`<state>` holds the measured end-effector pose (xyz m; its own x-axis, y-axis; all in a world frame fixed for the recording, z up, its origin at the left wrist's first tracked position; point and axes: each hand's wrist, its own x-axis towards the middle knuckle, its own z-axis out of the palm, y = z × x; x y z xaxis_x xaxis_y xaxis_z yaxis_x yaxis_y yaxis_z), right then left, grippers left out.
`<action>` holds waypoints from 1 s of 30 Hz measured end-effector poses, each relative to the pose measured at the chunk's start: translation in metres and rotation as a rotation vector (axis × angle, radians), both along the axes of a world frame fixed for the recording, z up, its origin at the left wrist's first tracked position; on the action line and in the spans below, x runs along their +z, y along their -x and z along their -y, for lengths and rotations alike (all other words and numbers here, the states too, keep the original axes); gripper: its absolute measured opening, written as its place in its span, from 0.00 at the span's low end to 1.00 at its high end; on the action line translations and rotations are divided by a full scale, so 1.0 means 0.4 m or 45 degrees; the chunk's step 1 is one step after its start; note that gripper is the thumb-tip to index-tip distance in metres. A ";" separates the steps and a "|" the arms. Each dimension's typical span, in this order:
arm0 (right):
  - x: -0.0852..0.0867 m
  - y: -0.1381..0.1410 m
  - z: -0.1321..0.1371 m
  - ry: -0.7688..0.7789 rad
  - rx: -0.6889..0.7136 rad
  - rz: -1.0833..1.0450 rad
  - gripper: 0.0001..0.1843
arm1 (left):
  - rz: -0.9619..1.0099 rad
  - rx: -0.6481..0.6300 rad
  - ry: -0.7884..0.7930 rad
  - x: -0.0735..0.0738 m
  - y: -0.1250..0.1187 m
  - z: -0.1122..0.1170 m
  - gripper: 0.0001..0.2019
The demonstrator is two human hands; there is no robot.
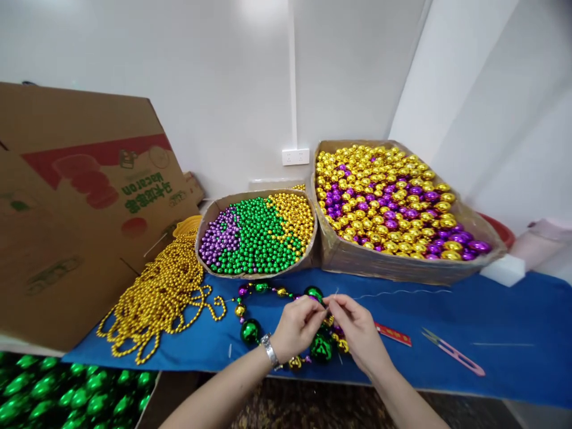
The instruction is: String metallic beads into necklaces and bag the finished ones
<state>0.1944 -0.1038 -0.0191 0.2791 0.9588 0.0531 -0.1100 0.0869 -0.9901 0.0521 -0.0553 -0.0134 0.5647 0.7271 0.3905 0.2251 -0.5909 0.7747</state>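
My left hand (pixel 298 326), with a metal watch on its wrist, is closed in a pinch. Close beside it, my right hand (pixel 357 333) pinches too, and the fingertips of both nearly meet. Between them is the thin thread of a bead necklace; its exact path through the fingers is hard to make out. Around and below my hands lies the necklace, with a large green bead (pixel 251 331) at left, another green bead (pixel 320 347) under my fingers, and smaller gold and purple ones. A loose white thread (pixel 402 294) trails right across the blue cloth (pixel 447 316).
Pink-handled thread snips (pixel 460 356) and a red card strip (pixel 394 334) lie at right. Behind stand a box of small beads (pixel 257 276) and a larger box of gold and purple beads (pixel 370 262). Gold bead strands (pixel 156 298) heap beside a big carton (pixel 89 208); large green beads (pixel 67 393) sit lower left.
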 end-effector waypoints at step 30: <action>0.004 0.021 -0.082 -0.366 0.263 1.027 0.13 | 0.153 -0.093 0.420 0.071 0.072 -0.120 0.18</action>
<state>0.1862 -0.0710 -0.0175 -0.1252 0.9050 0.4065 0.5720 0.4006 -0.7158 0.0234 -0.0072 0.0149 0.5839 0.7846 0.2085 0.0870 -0.3158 0.9448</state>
